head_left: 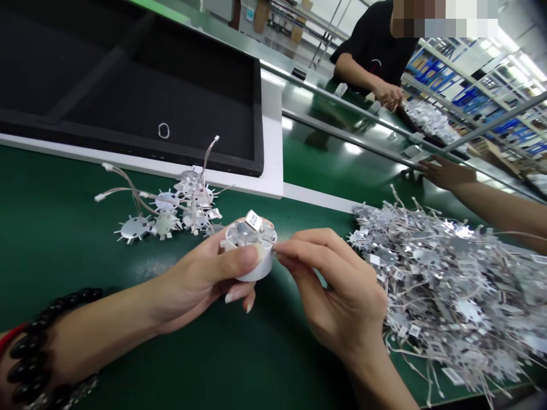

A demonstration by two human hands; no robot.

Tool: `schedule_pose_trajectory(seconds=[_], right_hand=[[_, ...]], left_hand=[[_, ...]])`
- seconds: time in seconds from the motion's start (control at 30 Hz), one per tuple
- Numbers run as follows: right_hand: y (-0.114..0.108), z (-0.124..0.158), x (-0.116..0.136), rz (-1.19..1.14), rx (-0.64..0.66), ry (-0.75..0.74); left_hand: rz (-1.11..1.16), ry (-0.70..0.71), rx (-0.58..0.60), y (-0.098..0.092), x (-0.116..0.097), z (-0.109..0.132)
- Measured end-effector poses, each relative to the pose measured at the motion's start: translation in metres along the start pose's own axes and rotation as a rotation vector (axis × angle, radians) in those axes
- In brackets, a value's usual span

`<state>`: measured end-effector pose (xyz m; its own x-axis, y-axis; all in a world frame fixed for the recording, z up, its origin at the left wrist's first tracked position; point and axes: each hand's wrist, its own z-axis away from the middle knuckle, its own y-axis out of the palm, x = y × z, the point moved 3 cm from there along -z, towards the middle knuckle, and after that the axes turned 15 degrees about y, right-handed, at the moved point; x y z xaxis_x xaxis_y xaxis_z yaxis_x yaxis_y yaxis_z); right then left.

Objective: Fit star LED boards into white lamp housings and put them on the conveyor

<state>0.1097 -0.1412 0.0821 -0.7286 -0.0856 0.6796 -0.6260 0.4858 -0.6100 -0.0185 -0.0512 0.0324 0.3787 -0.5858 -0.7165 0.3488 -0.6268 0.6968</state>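
My left hand [200, 279] is closed around a short white round plastic housing [261, 269], thumb on its near side and fingers below. Inside the housing sits a silvery metal piece [240, 230], and a small white labelled block [253, 220] stands up at its top. My right hand [342, 290] pinches with thumb and forefinger at the housing's right rim. Whatever lies between those fingertips is too small to make out. Just beyond my left hand lie several silvery toothed discs [134, 228] with thin wires and white plugs.
A large heap of similar wired discs [461, 296] spreads on the right. At the back left is a black tray [257, 114] with a pale ring [163, 131] inside. Across the bench a person [371, 45] works at another heap [431, 119]; another forearm [504, 196] reaches in from the right.
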Motion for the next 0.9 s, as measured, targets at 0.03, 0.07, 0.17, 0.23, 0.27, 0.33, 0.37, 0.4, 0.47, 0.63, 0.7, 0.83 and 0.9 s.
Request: schedule_pose_trajectory(seconds=[0.03,0.07,0.17,0.23,0.27,0.33,0.37,0.4,0.47,0.63,0.7,0.83,0.9], right_hand=[[0.000,0.000,0.000,0.002,0.005,0.003],[0.000,0.000,0.000,0.006,0.012,0.010],[-0.001,-0.003,0.001,0.019,0.048,0.040],[-0.003,-0.005,0.001,0.027,0.075,0.045],[-0.004,-0.005,0.001,0.035,0.080,0.038],[-0.006,-0.006,0.001,0.052,0.073,0.017],[-0.006,-0.005,0.001,0.060,0.065,0.006],[-0.007,-0.005,0.001,0.063,0.054,-0.009],[-0.007,-0.003,0.001,0.070,0.033,-0.046],[-0.007,0.001,0.005,0.128,0.000,-0.166],[-0.007,0.002,0.006,0.138,0.004,-0.200],[-0.009,0.003,0.006,0.139,-0.006,-0.219],[-0.009,0.003,0.005,0.136,-0.012,-0.212]], left_hand=[[-0.010,0.008,0.002,0.001,0.000,0.000],[-0.022,0.017,-0.002,0.001,0.000,0.001],[-0.080,0.055,-0.072,0.001,-0.001,0.004],[-0.093,0.081,-0.117,0.000,-0.002,0.005],[-0.087,0.093,-0.123,-0.001,-0.002,0.006],[-0.071,0.106,-0.110,-0.001,-0.003,0.007],[-0.069,0.116,-0.097,-0.002,-0.004,0.007],[-0.074,0.123,-0.084,-0.002,-0.005,0.007],[-0.078,0.137,-0.053,-0.003,-0.007,0.007],[-0.017,0.134,-0.005,-0.002,-0.010,0.008],[-0.015,0.132,-0.030,-0.002,-0.010,0.008],[-0.022,0.121,-0.089,0.000,-0.011,0.009],[-0.022,0.117,-0.092,0.000,-0.011,0.010]])
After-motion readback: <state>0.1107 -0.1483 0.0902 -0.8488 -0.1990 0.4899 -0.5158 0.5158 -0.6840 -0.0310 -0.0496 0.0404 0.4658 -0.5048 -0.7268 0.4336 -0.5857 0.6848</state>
